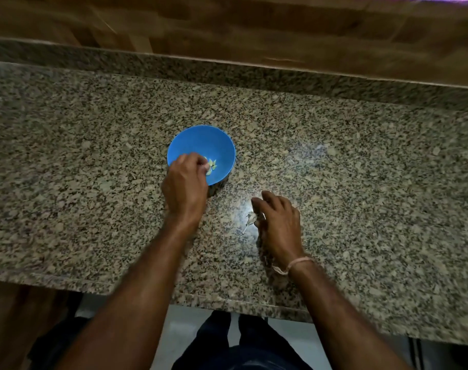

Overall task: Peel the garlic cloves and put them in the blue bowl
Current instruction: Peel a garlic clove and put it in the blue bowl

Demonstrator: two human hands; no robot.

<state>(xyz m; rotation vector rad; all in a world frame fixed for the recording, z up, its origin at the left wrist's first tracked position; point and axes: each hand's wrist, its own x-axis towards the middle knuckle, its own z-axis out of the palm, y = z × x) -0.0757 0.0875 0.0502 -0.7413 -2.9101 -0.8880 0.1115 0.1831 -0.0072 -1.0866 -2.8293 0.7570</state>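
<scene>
Left grip (186, 182) hangs over the near-left rim of the blue bowl (203, 141), fingers curled close; whether a clove sits in them I cannot tell, since the knuckles hide the tips. Just beyond lie a few peeled cloves (212, 164) on the bowl's floor. Right grip (277, 220) rests nearer the front edge of the tabletop (361, 156), fingers loosely bent beside a scrap of garlic skin (250, 220), possibly a clove with it, touching the fingertips. That scrap lies to the bowl's near-right, closest to the right hand.
</scene>
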